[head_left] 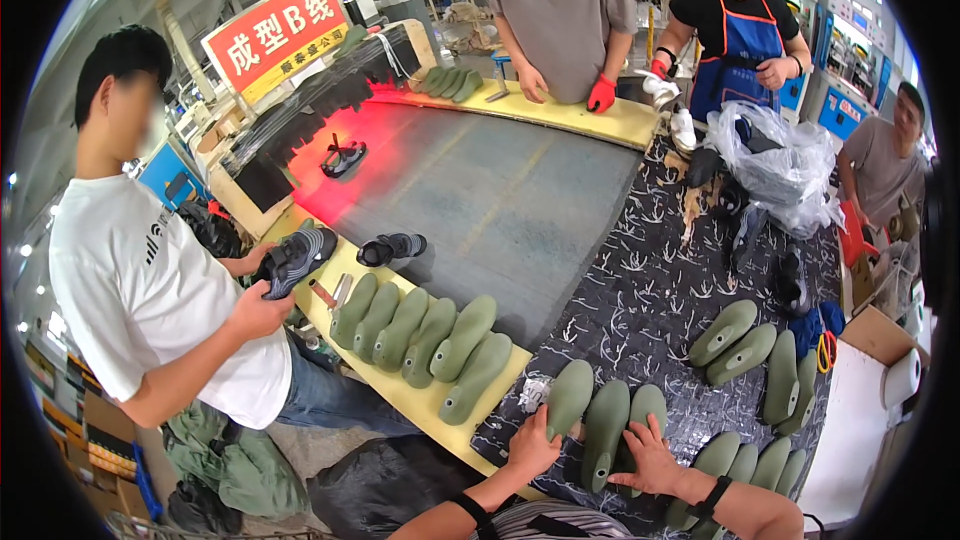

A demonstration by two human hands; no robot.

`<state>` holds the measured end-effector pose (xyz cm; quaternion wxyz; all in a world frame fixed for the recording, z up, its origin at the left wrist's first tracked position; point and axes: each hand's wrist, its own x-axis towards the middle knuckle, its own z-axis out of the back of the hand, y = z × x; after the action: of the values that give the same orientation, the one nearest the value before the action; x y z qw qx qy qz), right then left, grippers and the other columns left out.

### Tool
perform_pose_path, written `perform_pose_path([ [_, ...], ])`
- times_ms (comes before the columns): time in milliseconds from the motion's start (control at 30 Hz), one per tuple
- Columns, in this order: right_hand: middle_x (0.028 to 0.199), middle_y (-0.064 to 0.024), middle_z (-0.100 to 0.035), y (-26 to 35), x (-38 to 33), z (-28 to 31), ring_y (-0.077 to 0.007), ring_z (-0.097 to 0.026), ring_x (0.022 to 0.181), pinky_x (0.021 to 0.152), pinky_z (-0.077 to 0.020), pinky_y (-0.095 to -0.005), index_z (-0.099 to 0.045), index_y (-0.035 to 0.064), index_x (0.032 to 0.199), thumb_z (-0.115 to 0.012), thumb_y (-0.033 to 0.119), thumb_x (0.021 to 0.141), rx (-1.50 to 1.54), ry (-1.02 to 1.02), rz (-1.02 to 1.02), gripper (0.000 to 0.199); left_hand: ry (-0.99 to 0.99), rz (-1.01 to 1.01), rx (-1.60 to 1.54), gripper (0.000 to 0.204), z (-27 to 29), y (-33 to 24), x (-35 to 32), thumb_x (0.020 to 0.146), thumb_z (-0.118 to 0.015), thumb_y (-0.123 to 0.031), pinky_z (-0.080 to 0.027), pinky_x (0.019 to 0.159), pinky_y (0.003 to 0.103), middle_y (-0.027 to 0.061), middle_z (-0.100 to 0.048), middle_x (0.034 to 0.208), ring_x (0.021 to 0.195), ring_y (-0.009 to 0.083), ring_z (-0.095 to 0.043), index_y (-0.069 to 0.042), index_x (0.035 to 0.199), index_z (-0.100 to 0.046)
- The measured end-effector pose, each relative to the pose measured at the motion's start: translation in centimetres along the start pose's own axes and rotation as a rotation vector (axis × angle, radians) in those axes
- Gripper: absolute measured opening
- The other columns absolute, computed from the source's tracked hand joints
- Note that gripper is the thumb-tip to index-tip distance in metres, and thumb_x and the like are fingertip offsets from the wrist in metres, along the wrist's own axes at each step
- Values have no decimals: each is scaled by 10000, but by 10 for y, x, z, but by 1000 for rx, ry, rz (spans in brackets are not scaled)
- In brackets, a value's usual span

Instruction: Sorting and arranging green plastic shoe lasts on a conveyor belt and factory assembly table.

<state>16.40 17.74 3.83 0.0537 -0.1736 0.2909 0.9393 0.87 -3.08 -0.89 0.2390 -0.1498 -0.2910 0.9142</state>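
Observation:
Three green shoe lasts lie side by side in front of me on a dark, white-marked table cover. My left hand (533, 448) has its fingers closed at the lower side of the left shoe last (571, 392). The middle shoe last (605, 430) lies between my hands, its heel hole toward me. My right hand (655, 460) rests over the right shoe last (648, 402), fingers and thumb around its lower part. The thumb comes close to the middle last; whether it touches is unclear. Black bands circle both my wrists.
Several green lasts (430, 335) line the yellow ledge beside a grey conveyor belt (480, 200). More lasts (735, 340) lie to my right, near orange-handled scissors (826, 351). A person (170, 280) at left holds a dark shoe (298, 258). Others stand across the belt. A plastic bag (780, 165) sits far right.

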Motion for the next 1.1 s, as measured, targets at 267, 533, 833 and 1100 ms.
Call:
perform_pose_path([
  [267,1457,-207,-242,-10,-1,-16,-466,-30,1401,1000,-288,-692,-369,-27,1374,-626,678,745,-47,-18,13,980,16,0,0,675,2,1,-2,771,-669,-268,-493,835,480,228,-587,1126,996,403,-595,-41,1337,-380],
  [533,1454,-205,-257,-17,2,-21,-475,-36,1397,1014,-279,-677,-415,-17,1350,-641,665,740,-52,-38,42,943,110,56,-20,628,10,0,0,799,-629,-273,-487,860,481,231,-567,1129,1037,398,-576,-46,1316,-353],
  [833,1442,-220,-273,-10,3,-16,-484,-38,1393,1055,-258,-634,-453,-20,1322,-670,645,729,-52,-18,26,917,6,-52,-62,640,6,6,0,777,-655,-227,-497,821,483,237,-579,1052,951,410,-589,-10,1300,-358],
  [1100,1421,-232,-297,-13,1,-21,-530,-93,1366,1070,-253,-603,-515,-24,1259,-695,618,722,-41,-97,85,856,21,-50,-81,641,2,11,0,768,-657,-219,-489,842,480,247,-569,1075,995,414,-577,-10,1300,-366],
])
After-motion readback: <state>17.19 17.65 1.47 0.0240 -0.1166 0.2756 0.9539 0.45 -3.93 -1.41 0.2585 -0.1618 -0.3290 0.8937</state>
